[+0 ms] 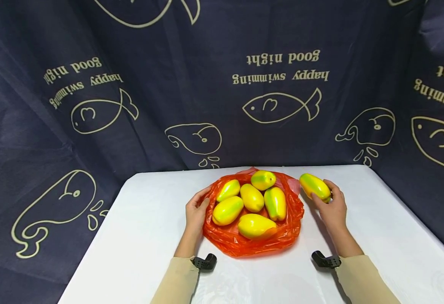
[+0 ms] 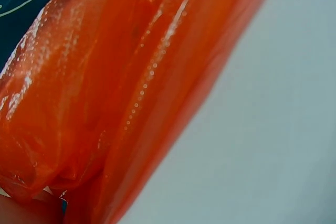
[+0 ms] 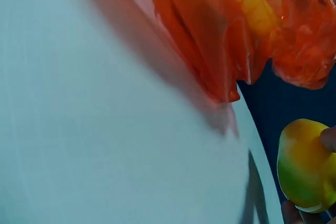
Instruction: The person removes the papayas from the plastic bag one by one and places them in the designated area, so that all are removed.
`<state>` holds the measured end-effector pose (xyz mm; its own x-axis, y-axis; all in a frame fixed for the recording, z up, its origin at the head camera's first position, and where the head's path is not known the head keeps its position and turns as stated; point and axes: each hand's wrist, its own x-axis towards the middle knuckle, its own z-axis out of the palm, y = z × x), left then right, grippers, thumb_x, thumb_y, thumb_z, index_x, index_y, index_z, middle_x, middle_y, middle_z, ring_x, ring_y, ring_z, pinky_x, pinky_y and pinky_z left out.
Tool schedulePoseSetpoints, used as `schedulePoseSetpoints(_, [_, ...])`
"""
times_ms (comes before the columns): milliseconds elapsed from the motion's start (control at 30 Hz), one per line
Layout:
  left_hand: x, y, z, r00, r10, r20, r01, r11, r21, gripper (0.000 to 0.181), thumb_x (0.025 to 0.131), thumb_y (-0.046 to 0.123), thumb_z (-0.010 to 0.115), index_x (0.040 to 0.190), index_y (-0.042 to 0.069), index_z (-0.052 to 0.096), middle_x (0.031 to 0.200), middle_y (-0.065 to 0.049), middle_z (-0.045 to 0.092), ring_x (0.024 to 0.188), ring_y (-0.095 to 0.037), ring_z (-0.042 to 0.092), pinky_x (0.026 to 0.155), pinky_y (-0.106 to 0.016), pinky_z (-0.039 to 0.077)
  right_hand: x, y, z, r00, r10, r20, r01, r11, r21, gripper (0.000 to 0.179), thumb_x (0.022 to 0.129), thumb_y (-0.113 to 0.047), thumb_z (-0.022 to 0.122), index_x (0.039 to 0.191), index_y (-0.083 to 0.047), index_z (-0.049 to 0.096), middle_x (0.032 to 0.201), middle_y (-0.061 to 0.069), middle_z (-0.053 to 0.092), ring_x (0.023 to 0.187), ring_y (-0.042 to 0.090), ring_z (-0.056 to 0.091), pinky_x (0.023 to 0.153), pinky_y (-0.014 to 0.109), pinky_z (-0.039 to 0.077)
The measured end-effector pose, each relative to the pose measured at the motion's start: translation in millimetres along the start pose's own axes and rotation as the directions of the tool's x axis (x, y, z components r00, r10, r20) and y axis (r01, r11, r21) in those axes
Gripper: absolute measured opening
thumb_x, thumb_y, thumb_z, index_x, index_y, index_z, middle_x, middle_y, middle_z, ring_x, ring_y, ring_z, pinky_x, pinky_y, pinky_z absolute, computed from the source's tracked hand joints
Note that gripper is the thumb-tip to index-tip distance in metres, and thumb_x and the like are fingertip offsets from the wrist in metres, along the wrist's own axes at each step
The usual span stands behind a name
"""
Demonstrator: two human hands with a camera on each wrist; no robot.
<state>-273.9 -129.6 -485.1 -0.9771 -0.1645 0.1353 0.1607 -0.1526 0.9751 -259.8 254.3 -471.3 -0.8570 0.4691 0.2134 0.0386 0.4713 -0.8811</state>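
A crumpled red plastic bag [image 1: 222,240] lies wide open on the white table, with several yellow-green papayas [image 1: 252,198] inside it. My left hand [image 1: 196,213] holds the bag's left rim between thumb and fingers. In the left wrist view, the red plastic [image 2: 142,77] hides most of that hand; only a bit of finger [image 2: 23,211] shows at the lower left. Right of the bag, my right hand [image 1: 334,209] grips another papaya [image 1: 315,187], apart from the bag. The right wrist view shows this papaya [image 3: 303,163] at the right edge, fingers around it.
The white table [image 1: 138,236] extends on both sides of the bag and in front of it. Behind and beside it hangs a dark blue cloth [image 1: 222,93] with fish and whale drawings. A black strap-on camera [image 1: 205,261] sits on the left wrist, another [image 1: 325,259] on the right.
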Motion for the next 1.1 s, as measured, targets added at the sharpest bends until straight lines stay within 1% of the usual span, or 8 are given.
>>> schedulePoseSetpoints(133, [0.3, 0.4, 0.3, 1.000, 0.000, -0.010, 0.000, 1.000, -0.006, 0.034, 0.098, 0.005, 0.056, 0.131, 0.008, 0.066, 0.138, -0.012, 0.062, 0.114, -0.015, 0.059, 0.091, -0.016, 0.053, 2.6, 6.7, 2.5, 0.999, 0.049, -0.019, -0.049, 0.999, -0.015, 0.067, 0.093, -0.018, 0.066, 0.153, -0.014, 0.036, 0.148, 0.023, 0.039, 0.136, 0.039, 0.038, 0.120, 0.056, 0.031])
schedulePoseSetpoints(233, [0.6, 0.7, 0.1, 1.000, -0.011, -0.012, 0.011, 1.000, -0.024, 0.034, 0.098, 0.005, 0.056, 0.130, 0.009, 0.066, 0.137, -0.012, 0.063, 0.113, -0.014, 0.059, 0.090, -0.017, 0.053, 4.1, 12.0, 4.7, 0.997, 0.064, -0.034, -0.065, 0.997, -0.035, 0.067, 0.093, -0.017, 0.065, 0.153, -0.014, 0.035, 0.149, 0.022, 0.039, 0.137, 0.039, 0.038, 0.121, 0.055, 0.029])
schedulePoseSetpoints(300, [1.0, -0.3, -0.2, 1.000, -0.023, -0.009, 0.022, 0.999, -0.028, 0.033, 0.098, 0.004, 0.055, 0.129, 0.009, 0.067, 0.136, -0.011, 0.063, 0.112, -0.014, 0.059, 0.090, -0.017, 0.054, 4.6, 15.3, 6.0, 0.997, 0.054, -0.048, -0.057, 0.997, -0.050, 0.067, 0.093, -0.017, 0.066, 0.152, -0.013, 0.036, 0.148, 0.023, 0.040, 0.136, 0.039, 0.038, 0.120, 0.056, 0.029])
schedulePoseSetpoints(433, [0.2, 0.3, 0.0, 1.000, -0.016, -0.007, 0.016, 0.999, -0.037, 0.033, 0.098, 0.003, 0.055, 0.128, 0.008, 0.067, 0.133, -0.012, 0.064, 0.110, -0.014, 0.060, 0.089, -0.017, 0.054, 4.6, 17.7, 8.6, 0.997, 0.028, -0.068, -0.031, 0.998, -0.058, 0.066, 0.092, -0.017, 0.068, 0.151, -0.011, 0.039, 0.147, 0.023, 0.041, 0.135, 0.039, 0.039, 0.118, 0.057, 0.030])
schedulePoseSetpoints(533, [0.0, 1.2, -0.9, 1.000, -0.007, -0.010, 0.006, 1.000, -0.023, 0.032, 0.097, 0.003, 0.056, 0.127, 0.008, 0.068, 0.132, -0.012, 0.064, 0.111, -0.015, 0.059, 0.089, -0.017, 0.054, 4.4, 17.9, 11.5, 0.997, 0.019, -0.077, -0.024, 0.998, -0.061, 0.065, 0.092, -0.017, 0.068, 0.150, -0.011, 0.039, 0.146, 0.022, 0.040, 0.135, 0.039, 0.038, 0.117, 0.057, 0.030])
schedulePoseSetpoints(767, [0.3, 0.5, -1.0, 0.999, -0.031, -0.012, 0.031, 0.999, -0.014, 0.032, 0.098, 0.005, 0.057, 0.127, 0.010, 0.068, 0.134, -0.010, 0.064, 0.113, -0.015, 0.058, 0.090, -0.016, 0.054, 3.1, 19.5, 12.4, 0.995, 0.001, -0.100, -0.012, 0.993, -0.113, 0.066, 0.092, -0.020, 0.069, 0.150, -0.011, 0.040, 0.144, 0.023, 0.044, 0.132, 0.041, 0.040, 0.113, 0.058, 0.031])
schedulePoseSetpoints(933, [-0.1, 2.6, -0.5, 0.999, -0.046, -0.001, 0.046, 0.998, -0.032, 0.033, 0.098, 0.003, 0.056, 0.129, 0.007, 0.066, 0.136, -0.013, 0.063, 0.113, -0.014, 0.059, 0.090, -0.017, 0.054, 0.9, 20.6, 11.8, 0.994, -0.024, -0.108, 0.006, 0.986, -0.164, 0.066, 0.092, -0.024, 0.068, 0.150, -0.011, 0.039, 0.143, 0.024, 0.045, 0.130, 0.042, 0.038, 0.109, 0.058, 0.031])
schedulePoseSetpoints(1100, [1.6, 5.4, -1.7, 0.998, -0.064, 0.013, 0.064, 0.998, -0.012, 0.034, 0.098, 0.000, 0.054, 0.130, 0.003, 0.064, 0.136, -0.014, 0.062, 0.113, -0.015, 0.059, 0.091, -0.019, 0.055, 0.6, 20.9, 12.7, 0.993, -0.038, -0.116, 0.017, 0.984, -0.175, 0.067, 0.091, -0.025, 0.068, 0.150, -0.010, 0.039, 0.142, 0.025, 0.045, 0.129, 0.043, 0.038, 0.106, 0.057, 0.031])
